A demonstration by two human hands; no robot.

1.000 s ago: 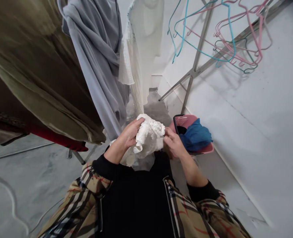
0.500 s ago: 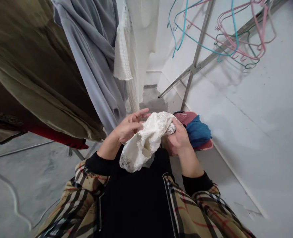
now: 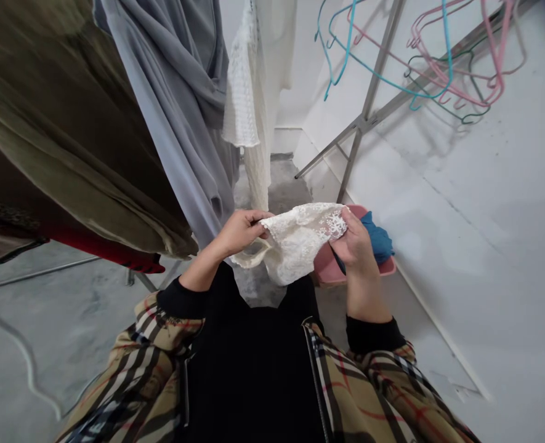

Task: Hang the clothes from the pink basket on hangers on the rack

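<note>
A white lace garment (image 3: 295, 243) is stretched between my two hands, in front of my body. My left hand (image 3: 244, 232) pinches its left end between thumb and fingers. Lower on that side, a cream-coloured band of the cloth forms a loop. My right hand (image 3: 353, 239) grips the sheer, patterned right end, thumb on top. Exactly what kind of garment it is does not show. Just behind my right hand is a pink basket (image 3: 330, 271) with blue cloth (image 3: 379, 241) in it.
Grey cloth (image 3: 175, 117), an olive garment (image 3: 60, 117) and white knitwear (image 3: 243, 111) hang at the left and centre. Blue hangers (image 3: 346, 55) and pink hangers (image 3: 497, 61) hang from a metal rack (image 3: 363, 123) by the right wall. A pale hose (image 3: 32, 375) lies on the floor.
My left hand has closed on the garment's left end. My right hand has moved right, and the bunched lace is now spread out between both hands.
</note>
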